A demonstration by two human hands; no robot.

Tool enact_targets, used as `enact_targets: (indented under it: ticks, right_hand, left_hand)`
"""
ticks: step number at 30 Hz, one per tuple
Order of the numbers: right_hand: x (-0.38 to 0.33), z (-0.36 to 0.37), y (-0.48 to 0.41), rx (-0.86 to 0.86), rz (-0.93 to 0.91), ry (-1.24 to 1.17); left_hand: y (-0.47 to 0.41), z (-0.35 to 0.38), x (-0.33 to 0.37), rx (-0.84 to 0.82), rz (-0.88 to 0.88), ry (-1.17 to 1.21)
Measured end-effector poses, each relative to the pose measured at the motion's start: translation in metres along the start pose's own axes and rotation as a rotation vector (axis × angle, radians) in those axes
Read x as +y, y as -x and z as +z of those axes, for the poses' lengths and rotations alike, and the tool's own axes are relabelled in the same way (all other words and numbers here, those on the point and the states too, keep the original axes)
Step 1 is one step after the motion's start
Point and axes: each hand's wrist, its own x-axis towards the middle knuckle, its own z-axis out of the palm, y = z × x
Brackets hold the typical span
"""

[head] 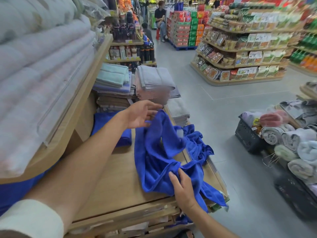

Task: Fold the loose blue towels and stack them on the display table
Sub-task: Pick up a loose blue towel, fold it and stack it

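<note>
A loose blue towel (pixel 154 152) lies crumpled on the wooden display table (pixel 118 177), part of it lifted. My left hand (pixel 140 114) pinches its raised far corner above the table. At the near side my right hand (pixel 183 186) grips a fold of the same towel. More loose blue cloth (pixel 197 143) lies bunched by the table's right edge, some of it hanging over. A folded blue towel stack (pixel 106 124) sits at the back left of the table, partly hidden by my left forearm.
Stacks of folded towels (pixel 151 83) stand further along the table. A shelf of bedding (pixel 42 74) overhangs on the left. Dark baskets of rolled towels (pixel 283 138) stand across the aisle on the right. People are far down the aisle.
</note>
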Motion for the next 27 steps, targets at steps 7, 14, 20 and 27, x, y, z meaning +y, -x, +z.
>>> enact_targets:
  ticks: [7,14,20,27]
  right_hand:
    - [0.001,-0.001,0.005,-0.092,-0.015,0.080]
    - [0.005,-0.001,0.003,-0.087,-0.012,0.103]
    - [0.003,0.000,0.002,-0.077,-0.027,0.128]
    - [0.004,-0.002,0.001,-0.056,0.029,0.083]
  left_hand:
    - [-0.021,-0.012,-0.034,0.342,0.205,-1.194]
    - [-0.065,-0.021,-0.045,0.510,-0.020,-1.276]
    - [-0.088,-0.021,-0.049,0.389,-0.213,-1.379]
    - [-0.085,-0.016,0.022,0.659,0.243,-0.414]
